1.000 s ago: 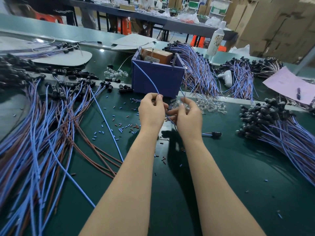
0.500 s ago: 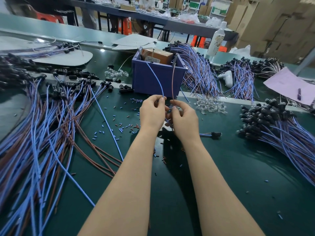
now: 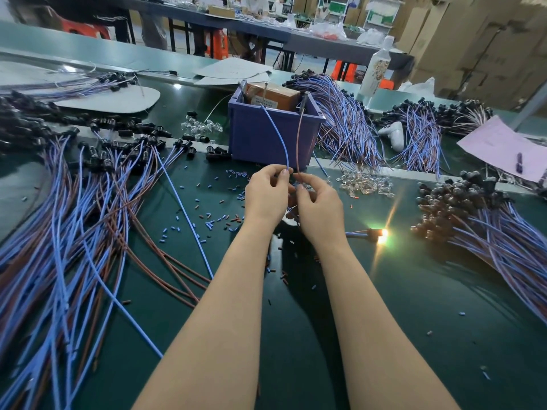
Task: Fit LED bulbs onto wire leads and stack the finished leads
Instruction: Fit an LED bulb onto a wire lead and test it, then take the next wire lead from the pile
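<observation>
My left hand pinches the blue wire between thumb and fingertips, just in front of the bin. My right hand, touching the left, pinches the brown wire the same way. Both wires rise from my fingers across the bin's front wall to its rim, blue left of the middle and brown near the right corner. What their tips touch up there I cannot tell.

The bulb on this lead glows on the table, in front of the bin and to its right. It sits in a black holder whose short wire ends run back toward my right wrist.

The stack of finished leads lies farther right of the bin, holders bunched at its near-left end. Loose leads sprawl to the bin's left. Clear spare bulbs are heaped just off the bin's front right corner. Cut sleeve bits are scattered in front of the bin, left of my hands. A carton stands inside the bin.
</observation>
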Demonstrator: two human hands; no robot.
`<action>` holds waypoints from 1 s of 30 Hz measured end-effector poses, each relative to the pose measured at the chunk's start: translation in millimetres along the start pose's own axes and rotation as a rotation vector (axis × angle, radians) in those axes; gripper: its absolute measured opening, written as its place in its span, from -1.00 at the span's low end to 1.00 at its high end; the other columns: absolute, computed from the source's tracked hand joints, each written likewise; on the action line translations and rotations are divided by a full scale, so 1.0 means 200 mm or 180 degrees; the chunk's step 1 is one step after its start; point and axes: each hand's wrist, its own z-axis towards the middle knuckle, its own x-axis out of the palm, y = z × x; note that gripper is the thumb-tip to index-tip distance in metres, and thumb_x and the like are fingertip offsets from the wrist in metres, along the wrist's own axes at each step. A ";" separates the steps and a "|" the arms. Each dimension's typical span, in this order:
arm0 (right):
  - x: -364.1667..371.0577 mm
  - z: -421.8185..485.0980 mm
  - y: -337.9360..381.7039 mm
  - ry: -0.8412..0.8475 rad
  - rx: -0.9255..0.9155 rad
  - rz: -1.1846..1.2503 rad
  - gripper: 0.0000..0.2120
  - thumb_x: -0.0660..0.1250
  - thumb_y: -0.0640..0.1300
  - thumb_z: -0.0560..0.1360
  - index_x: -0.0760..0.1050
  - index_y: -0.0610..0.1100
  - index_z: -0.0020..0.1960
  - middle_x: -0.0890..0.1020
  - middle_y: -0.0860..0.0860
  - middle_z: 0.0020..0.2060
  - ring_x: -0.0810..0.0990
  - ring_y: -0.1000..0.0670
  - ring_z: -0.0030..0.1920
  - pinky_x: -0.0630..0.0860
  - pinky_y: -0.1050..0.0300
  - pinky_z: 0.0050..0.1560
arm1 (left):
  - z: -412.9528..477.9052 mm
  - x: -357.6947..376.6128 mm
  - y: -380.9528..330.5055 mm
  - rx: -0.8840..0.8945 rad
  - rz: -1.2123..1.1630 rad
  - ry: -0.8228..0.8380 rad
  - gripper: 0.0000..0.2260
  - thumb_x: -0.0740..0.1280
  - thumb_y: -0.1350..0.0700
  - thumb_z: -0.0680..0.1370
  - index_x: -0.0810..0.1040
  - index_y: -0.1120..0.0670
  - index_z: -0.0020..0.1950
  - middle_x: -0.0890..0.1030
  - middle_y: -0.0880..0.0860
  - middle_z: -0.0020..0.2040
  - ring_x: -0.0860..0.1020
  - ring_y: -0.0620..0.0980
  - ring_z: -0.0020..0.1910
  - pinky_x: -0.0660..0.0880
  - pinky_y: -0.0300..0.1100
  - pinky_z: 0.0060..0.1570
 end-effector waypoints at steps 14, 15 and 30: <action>-0.07 -0.02 0.14 0.0569 -0.0486 -0.0548 -0.77 0.11 -0.16 0.62 0.48 -0.12 -0.13 0.53 0.00 -0.32 0.45 -0.01 -0.27 0.36 0.14 -0.23 | -0.03 -0.02 -0.12 0.0166 -0.0520 0.0171 -0.78 0.18 0.19 0.62 0.59 0.08 -0.12 0.60 -0.04 -0.22 0.53 -0.28 -0.34 0.41 -0.43 -0.42; -0.09 -0.02 0.16 0.0638 -0.0554 -0.0600 -0.76 0.12 -0.15 0.62 0.47 -0.18 -0.14 0.53 -0.05 -0.30 0.44 -0.05 -0.25 0.36 0.06 -0.19 | -0.04 -0.03 -0.15 0.0312 -0.0614 0.0169 -0.77 0.19 0.20 0.62 0.58 0.05 -0.16 0.60 -0.07 -0.23 0.52 -0.33 -0.34 0.42 -0.45 -0.38; -0.78 -0.05 0.21 -0.2484 -0.0524 0.1593 -0.68 0.17 -0.11 0.62 0.50 -0.06 -0.28 0.48 0.12 -0.59 0.40 0.17 -0.57 0.33 0.29 -0.49 | -0.34 0.49 -0.53 -0.1351 -0.1129 0.2192 -0.47 -0.03 -0.23 0.62 0.48 0.16 -0.16 0.43 -0.04 -0.62 0.25 -0.18 -0.71 0.15 -0.46 -0.62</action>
